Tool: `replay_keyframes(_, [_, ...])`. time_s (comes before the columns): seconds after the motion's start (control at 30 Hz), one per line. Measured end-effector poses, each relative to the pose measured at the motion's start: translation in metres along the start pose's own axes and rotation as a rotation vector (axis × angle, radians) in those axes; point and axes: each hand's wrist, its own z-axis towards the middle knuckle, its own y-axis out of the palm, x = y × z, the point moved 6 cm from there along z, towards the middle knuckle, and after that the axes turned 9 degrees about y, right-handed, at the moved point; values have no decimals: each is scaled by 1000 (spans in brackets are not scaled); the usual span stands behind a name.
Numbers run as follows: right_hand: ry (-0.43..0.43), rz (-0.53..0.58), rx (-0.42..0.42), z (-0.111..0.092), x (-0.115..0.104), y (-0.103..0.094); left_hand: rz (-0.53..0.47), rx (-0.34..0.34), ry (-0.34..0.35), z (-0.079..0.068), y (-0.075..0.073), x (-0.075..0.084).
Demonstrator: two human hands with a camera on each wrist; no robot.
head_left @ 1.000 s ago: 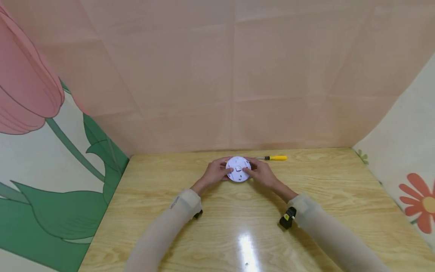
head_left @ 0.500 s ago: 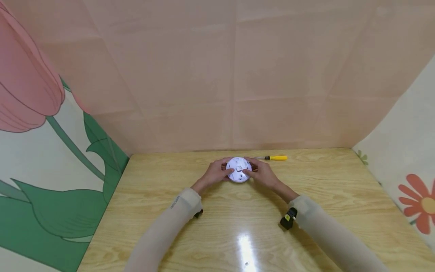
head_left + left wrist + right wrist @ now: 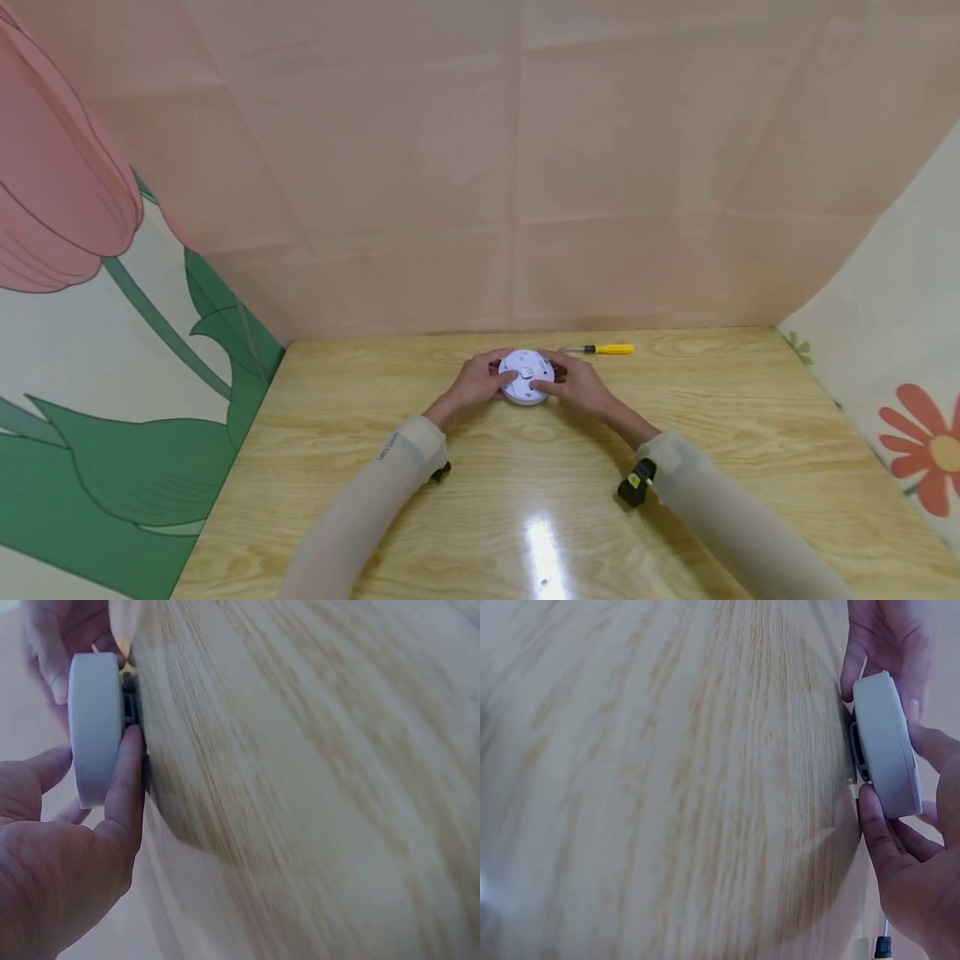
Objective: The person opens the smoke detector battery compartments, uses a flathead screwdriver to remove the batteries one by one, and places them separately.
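Observation:
Near the back of the table, both hands hold a round white disc-shaped device [image 3: 527, 363], its kind unclear. Small dark slots and a square mark show on its upper face. My left hand [image 3: 476, 377] grips the left rim, thumb on top; my right hand [image 3: 582, 387] grips the right side, thumb on the face nearer the front. The left wrist view shows the device's smooth side wall [image 3: 96, 731] edge-on, with left fingers [image 3: 126, 780] underneath. A dark part [image 3: 858, 750] juts from its underside in the right wrist view, close to the tabletop. Fingers hide some of the rim.
A yellow-handled screwdriver [image 3: 613, 348] lies just behind and right of my right hand, its shaft toward the device. The wood-grain table [image 3: 480, 517] ends at a pink fabric backdrop [image 3: 420, 208], with printed flower panels on both sides.
The device has shifted slightly toward the front and tilted, so more of its near side wall shows. My right thumb has slid a little toward the near edge.

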Motion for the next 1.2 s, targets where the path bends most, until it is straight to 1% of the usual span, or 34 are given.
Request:
replay_keyframes(0.13, [-9,12,-2,0,1,0,-27,16,-7,-1,0,1])
replay_keyframes(0.33, [-11,56,11,0,5,0,-45,69,-32,1,-1,0])
replay_keyframes(0.53, [23,108,21,-1,7,-1,-65,138,-48,4,1,0])
replay_keyframes(0.73, [87,181,9,0,11,1,-94,185,-71,4,1,0])
replay_keyframes(0.9, [129,189,-1,1,14,2,-130,191,-77,2,-1,1])
replay_keyframes(1.0, [148,184,1,0,14,0,-160,180,-80,2,-1,1])
replay_keyframes(1.2, [177,224,3,0,16,-2,-192,157,-88,3,1,0])
